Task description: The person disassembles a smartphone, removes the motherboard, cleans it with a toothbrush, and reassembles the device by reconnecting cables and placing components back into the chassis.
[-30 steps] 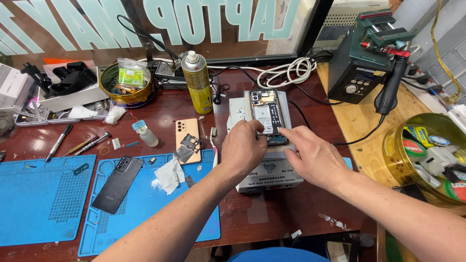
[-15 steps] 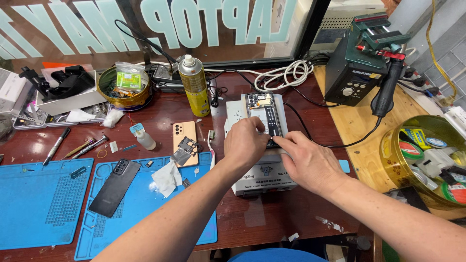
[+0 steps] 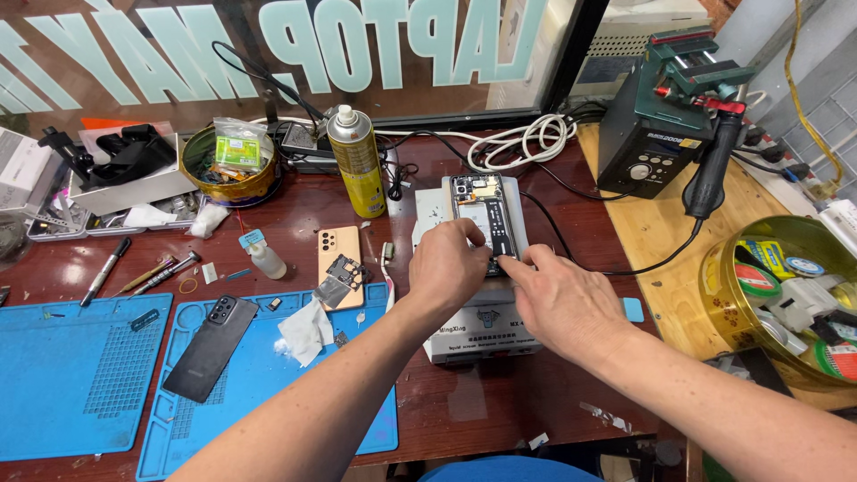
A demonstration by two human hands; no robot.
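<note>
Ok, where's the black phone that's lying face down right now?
In the head view the black phone lies at lower left on the right-hand blue mat, left of the crumpled white tissue and well left of both hands.

A dark red-brown wooden workbench [image 3: 268, 210] is seen under even, bright light. Along its far edge stands a glass window pane [image 3: 268, 54] with large pale lettering, closed off on the right by a black frame post [image 3: 571, 49]. On the right, a lighter wooden surface [image 3: 647, 241] is joined to the bench. 2 blue work mats [image 3: 67, 384] are laid at the near left.
</note>
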